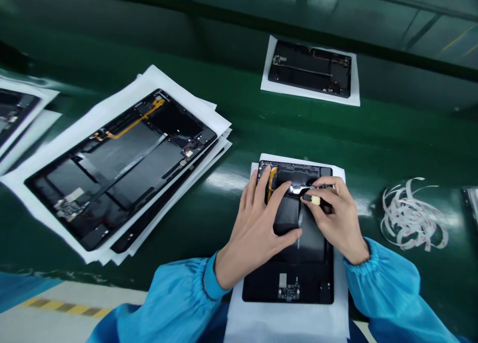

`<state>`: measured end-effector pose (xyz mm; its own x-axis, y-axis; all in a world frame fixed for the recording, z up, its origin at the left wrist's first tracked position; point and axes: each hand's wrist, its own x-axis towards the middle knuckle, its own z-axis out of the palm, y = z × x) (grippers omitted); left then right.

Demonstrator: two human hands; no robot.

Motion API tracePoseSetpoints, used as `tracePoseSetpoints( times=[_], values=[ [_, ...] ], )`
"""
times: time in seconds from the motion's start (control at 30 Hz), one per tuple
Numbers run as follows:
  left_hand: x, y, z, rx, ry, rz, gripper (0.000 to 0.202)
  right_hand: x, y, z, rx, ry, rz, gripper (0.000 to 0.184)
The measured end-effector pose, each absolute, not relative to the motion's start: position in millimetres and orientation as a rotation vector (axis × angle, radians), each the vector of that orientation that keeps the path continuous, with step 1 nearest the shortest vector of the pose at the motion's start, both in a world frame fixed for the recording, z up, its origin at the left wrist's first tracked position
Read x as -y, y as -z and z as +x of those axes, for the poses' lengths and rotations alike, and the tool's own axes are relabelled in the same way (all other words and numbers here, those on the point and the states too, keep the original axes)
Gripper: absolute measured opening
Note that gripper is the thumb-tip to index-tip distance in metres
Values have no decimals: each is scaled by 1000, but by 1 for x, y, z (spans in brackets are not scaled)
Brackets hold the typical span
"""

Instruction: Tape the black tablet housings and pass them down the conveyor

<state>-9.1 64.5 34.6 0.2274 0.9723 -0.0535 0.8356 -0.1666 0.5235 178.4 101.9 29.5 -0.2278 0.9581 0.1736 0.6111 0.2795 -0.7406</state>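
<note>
An opened black tablet chassis [298, 263] lies on a white sheet [287, 323] in front of me, with an orange flex cable [272, 182] near its top left corner. My left hand [257, 223] rests flat on the chassis, fingers spread over the cable area and battery. My right hand [336, 216] is closed in a pinch round a small dark tool with a pale tip [312, 199], pressing it onto the upper middle of the chassis. Both arms wear blue sleeves.
A stack of open tablet chassis [119, 169] on white sheets lies at the left of the green conveyor belt [224, 119]. Another chassis [309, 68] sits on a sheet farther back. A heap of peeled white strips [413, 218] lies at the right. More sheets show at the far left edge.
</note>
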Motion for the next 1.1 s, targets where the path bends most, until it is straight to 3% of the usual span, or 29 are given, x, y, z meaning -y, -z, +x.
tracePoseSetpoints(
  times=[0.67,0.83,0.9,1.1],
  values=[
    [-82,-33,3,-1783,-711,1833,60,-104,-21,172,1978,-612,-1409,20],
    [-56,-29,-32,-1927,-809,1693,29,-96,-32,182,1857,-488,-1295,11],
    [-37,-27,-49,-1969,-676,1730,18,-87,-37,187,1958,-412,-1251,12],
    [-2,-21,-57,-1931,-565,1704,19,-65,-37,189,2586,-62,-1250,30]
  ],
)
